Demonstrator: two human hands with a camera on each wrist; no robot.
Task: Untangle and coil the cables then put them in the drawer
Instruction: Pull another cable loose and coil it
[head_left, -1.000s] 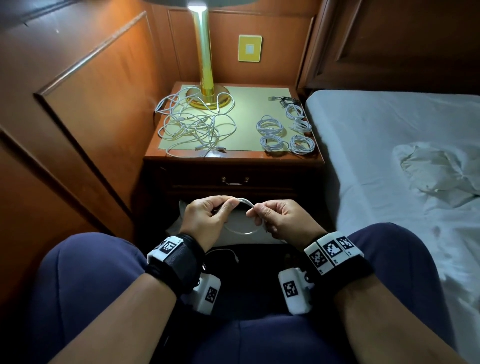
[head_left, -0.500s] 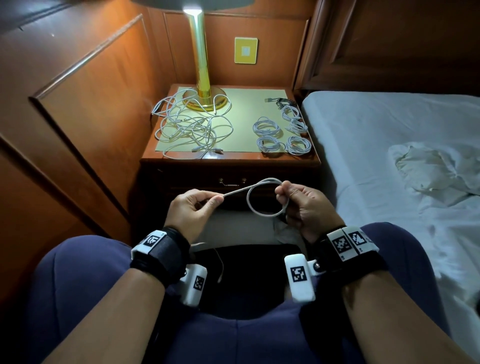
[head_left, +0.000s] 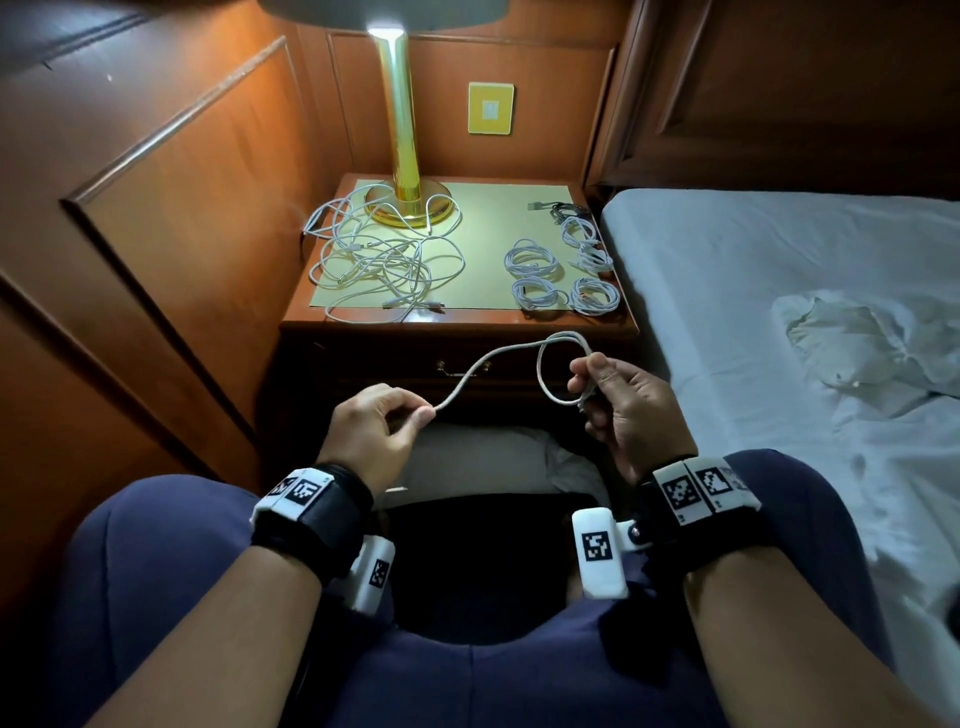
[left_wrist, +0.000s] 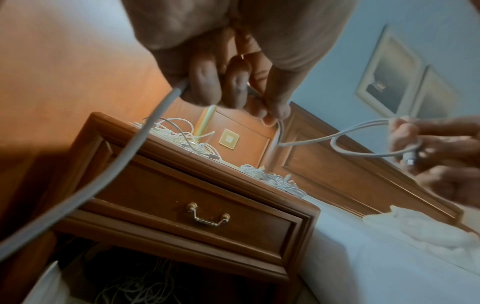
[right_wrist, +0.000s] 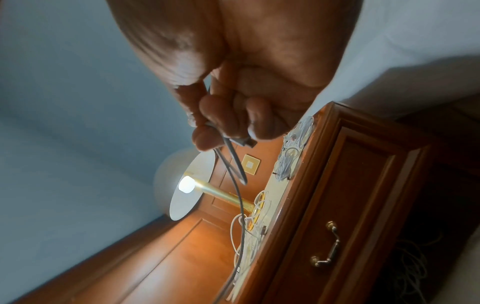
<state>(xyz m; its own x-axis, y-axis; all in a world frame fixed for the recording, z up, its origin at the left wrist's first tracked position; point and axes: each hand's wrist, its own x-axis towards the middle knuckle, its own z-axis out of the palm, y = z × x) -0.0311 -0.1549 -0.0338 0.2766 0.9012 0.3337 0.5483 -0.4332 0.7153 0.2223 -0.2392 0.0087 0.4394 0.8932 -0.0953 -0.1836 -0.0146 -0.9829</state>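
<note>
Nearest the body, the left hand (head_left: 375, 434) pinches the white cable (head_left: 480, 366) between thumb and forefinger, its other fingers curled in. From that pinch the free run climbs up and to the right, so its long axis lies roughly across the lap between the two hands. The rest of the cable trails down from under the left hand toward the floor, as the left wrist view shows. The right hand (head_left: 621, 395), just beyond and slightly higher, grips one finished loop (head_left: 558, 369) together with the plug end (right_wrist: 244, 142). Judging by this, the next turn has to be fed from the left across to the right, which is the collecting hand.

Behind the hands sits the closed drawer (left_wrist: 197, 207) with its brass pull. On the desk (head_left: 519, 218) above, a tangled pile (head_left: 387, 265) lies to the left by the lamp base, and several coiled cables (head_left: 563, 273) rest to the right.

No brand or readable writing shows; the wrist bands carry only black-and-white square markers.
</note>
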